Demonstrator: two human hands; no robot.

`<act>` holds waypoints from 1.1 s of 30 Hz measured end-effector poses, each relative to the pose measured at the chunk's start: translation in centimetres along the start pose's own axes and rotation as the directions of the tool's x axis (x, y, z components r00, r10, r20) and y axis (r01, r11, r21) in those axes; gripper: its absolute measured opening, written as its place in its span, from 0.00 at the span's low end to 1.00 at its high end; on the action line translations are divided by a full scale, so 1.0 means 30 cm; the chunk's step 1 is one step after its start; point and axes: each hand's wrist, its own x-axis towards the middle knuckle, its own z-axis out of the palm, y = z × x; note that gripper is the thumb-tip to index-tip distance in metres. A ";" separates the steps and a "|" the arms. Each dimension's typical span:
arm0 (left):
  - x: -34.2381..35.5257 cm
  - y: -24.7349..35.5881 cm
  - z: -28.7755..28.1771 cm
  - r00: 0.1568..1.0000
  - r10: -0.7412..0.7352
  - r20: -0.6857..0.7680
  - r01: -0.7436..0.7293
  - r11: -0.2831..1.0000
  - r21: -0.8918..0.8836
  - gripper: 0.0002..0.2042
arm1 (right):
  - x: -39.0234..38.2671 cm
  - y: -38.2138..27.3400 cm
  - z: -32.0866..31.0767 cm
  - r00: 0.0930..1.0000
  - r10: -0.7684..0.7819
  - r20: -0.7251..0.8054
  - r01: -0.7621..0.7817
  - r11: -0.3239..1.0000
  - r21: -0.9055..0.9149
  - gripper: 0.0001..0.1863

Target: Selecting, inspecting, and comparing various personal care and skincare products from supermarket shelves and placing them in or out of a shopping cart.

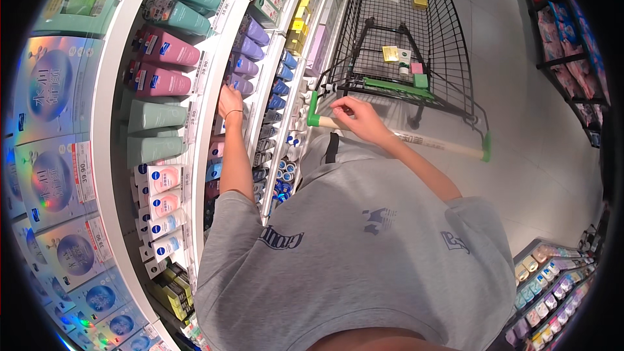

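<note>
My left hand [231,101] reaches into the shelf on the left, right beside a purple tube [242,85] at the near end of a row of purple tubes. Its fingers are partly hidden, and whether they grip that tube cannot be made out. Just above the cream handle [416,140] of a shopping cart [448,45], my right hand [364,119] is held with its fingers curled in and nothing visible in them. Inside the cart lie a yellow box [420,1], another yellow box [390,54], a white-and-green tube [404,58], a pink box [416,67] and a green box [420,80].
Pink tubes [170,50], pale green tubes [156,116] and white-and-pink packs [164,177] line the shelf, with shiny blue boxes [52,84] at far left. Past the grey floor [520,123], a rack of hanging bags [565,45] stands right; a tiered display [546,292] is lower right.
</note>
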 end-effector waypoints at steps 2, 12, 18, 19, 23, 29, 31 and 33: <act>0.010 0.001 0.003 0.998 -0.044 0.053 0.044 0.999 0.013 0.14 | 0.000 -0.005 0.001 1.000 0.017 -0.008 -0.017 1.000 0.001 0.12; 0.034 -0.010 0.016 0.982 -0.139 0.130 0.145 0.989 -0.035 0.18 | 0.001 0.003 0.006 1.000 0.009 -0.028 -0.009 1.000 0.009 0.12; 0.059 -0.047 0.044 1.000 0.013 -0.011 -0.014 0.997 -0.077 0.20 | -0.001 -0.005 0.003 0.999 0.016 -0.034 -0.016 1.000 0.001 0.12; 0.068 -0.053 0.060 0.999 0.032 -0.017 -0.033 0.997 -0.066 0.20 | -0.003 0.001 0.002 0.999 0.018 -0.038 -0.018 1.000 -0.001 0.12; 0.110 -0.118 0.109 0.992 0.127 -0.012 -0.127 0.990 -0.064 0.23 | -0.002 0.016 0.008 0.999 0.001 -0.040 0.000 1.000 0.028 0.12; 0.092 -0.088 0.057 0.994 -0.004 0.113 0.005 1.000 -0.005 0.26 | -0.002 0.018 0.013 0.998 -0.028 -0.048 0.029 1.000 0.008 0.12; 0.036 -0.006 -0.023 0.991 0.040 0.129 -0.044 0.999 0.029 0.24 | -0.007 0.014 0.008 0.997 -0.041 -0.058 0.042 0.999 0.017 0.12; -0.027 0.078 -0.098 0.985 0.089 0.149 -0.100 0.993 0.069 0.24 | -0.006 0.022 0.002 0.998 -0.001 -0.062 0.002 1.000 0.026 0.12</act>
